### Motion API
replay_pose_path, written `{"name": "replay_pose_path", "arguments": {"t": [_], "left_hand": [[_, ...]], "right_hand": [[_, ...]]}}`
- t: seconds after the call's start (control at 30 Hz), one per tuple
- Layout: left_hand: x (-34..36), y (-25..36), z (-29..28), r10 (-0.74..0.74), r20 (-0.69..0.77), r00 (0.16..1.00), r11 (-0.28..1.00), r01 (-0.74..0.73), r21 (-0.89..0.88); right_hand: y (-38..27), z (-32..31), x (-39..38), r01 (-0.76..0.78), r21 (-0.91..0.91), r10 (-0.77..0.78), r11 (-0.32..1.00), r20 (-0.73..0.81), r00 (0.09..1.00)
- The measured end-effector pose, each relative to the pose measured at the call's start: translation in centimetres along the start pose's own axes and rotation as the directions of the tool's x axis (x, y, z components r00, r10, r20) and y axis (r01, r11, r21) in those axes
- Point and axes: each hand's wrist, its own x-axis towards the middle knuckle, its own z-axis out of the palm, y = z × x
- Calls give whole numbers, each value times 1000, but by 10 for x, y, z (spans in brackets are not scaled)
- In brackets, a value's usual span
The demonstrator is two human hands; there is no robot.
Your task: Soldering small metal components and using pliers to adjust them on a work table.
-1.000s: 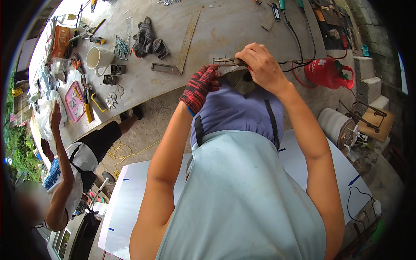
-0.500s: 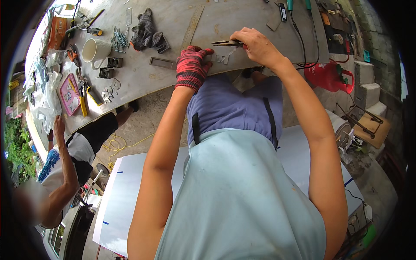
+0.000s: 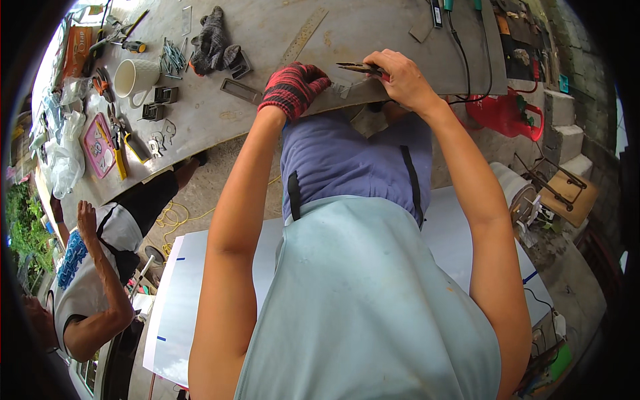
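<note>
My left hand (image 3: 293, 90), in a red-and-black striped glove, is at the near edge of the metal table (image 3: 187, 123), fingers curled; anything inside them is hidden. My right hand (image 3: 408, 83) grips dark needle-nose pliers (image 3: 360, 68), their tips pointing left above the tabletop. Between my hands, small pale metal pieces (image 3: 341, 90) lie at the edge. A slotted metal bar (image 3: 240, 91) is just left of my glove, and a perforated metal strip (image 3: 303, 37) lies behind it.
Left on the table are a mug (image 3: 129, 81), grey gloves (image 3: 212, 40), tools and a pink tray (image 3: 99, 145). A co-worker (image 3: 100, 280) is at lower left. A red gas cylinder (image 3: 500, 117) and stool (image 3: 567, 193) stand right. A white sheet (image 3: 187, 293) lies behind me.
My hands have come apart and moved forward over the tabletop, my gloved hand leftward, my right hand lifting the pliers off the small pieces. The co-worker's raised hand has come down.
</note>
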Motion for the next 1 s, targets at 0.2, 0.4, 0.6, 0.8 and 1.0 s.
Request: {"name": "replay_pose_path", "arguments": {"t": [0.2, 0.4, 0.6, 0.8, 1.0], "left_hand": [[6, 8, -8, -155, 191, 969, 984, 168, -53], [11, 6, -6, -162, 236, 958, 984, 173, -27], [8, 16, -14, -167, 258, 952, 986, 167, 24], [8, 19, -13, -154, 246, 957, 988, 147, 46], [11, 11, -9, -144, 250, 957, 990, 140, 34]], "right_hand": [[5, 5, 2, 10, 3, -10, 1000, 4, 1000], [4, 5, 6, 26, 15, -26, 1000, 7, 1000], [7, 5, 6, 19, 14, -20, 1000, 30, 999], [5, 3, 7, 32, 3, -32, 999, 42, 999], [0, 5, 6, 45, 10, -45, 999, 23, 999]]}}
